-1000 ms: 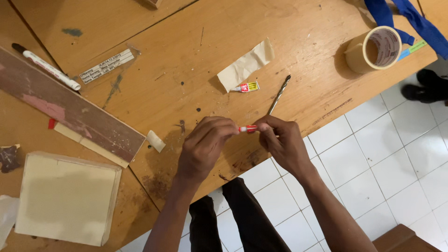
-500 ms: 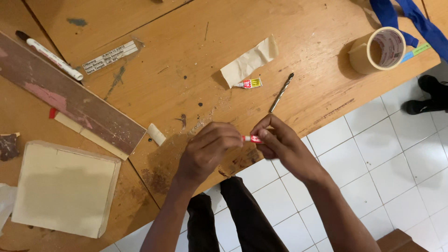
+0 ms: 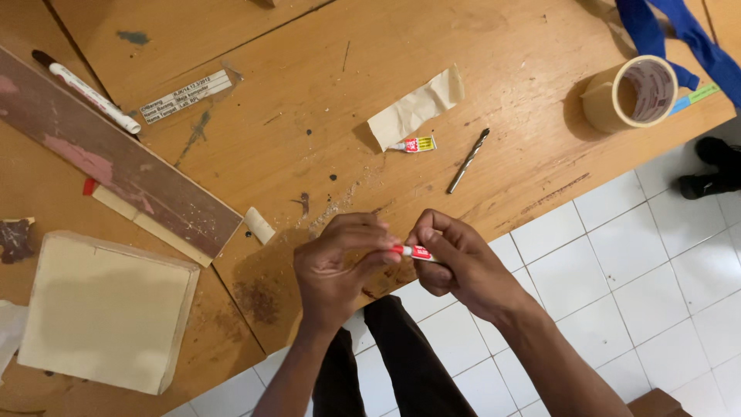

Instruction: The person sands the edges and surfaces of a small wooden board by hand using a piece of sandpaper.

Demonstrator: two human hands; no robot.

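My left hand point(image 3: 336, 266) and my right hand point(image 3: 455, 259) meet over the near edge of the wooden table point(image 3: 509, 85). Between their fingertips is a small red and white glue tube point(image 3: 411, 251); the right hand holds its body and the left hand pinches its tip end. A second small glue tube point(image 3: 413, 144) lies on the table beside a torn strip of beige tape point(image 3: 415, 106). A metal drill bit point(image 3: 468, 161) lies just right of it.
A masking tape roll point(image 3: 631, 93) and blue cloth point(image 3: 679, 35) sit at the far right. A worn dark board point(image 3: 116, 166), a white marker point(image 3: 89, 94), a pale square wooden block point(image 3: 104, 309) and a small dowel piece point(image 3: 258, 225) lie at left. White floor tiles and dark shoes point(image 3: 714, 166) show below the table edge.
Both hands with the glue tube have drawn toward me, off the tabletop to its near edge. The drill bit is now uncovered on the table.
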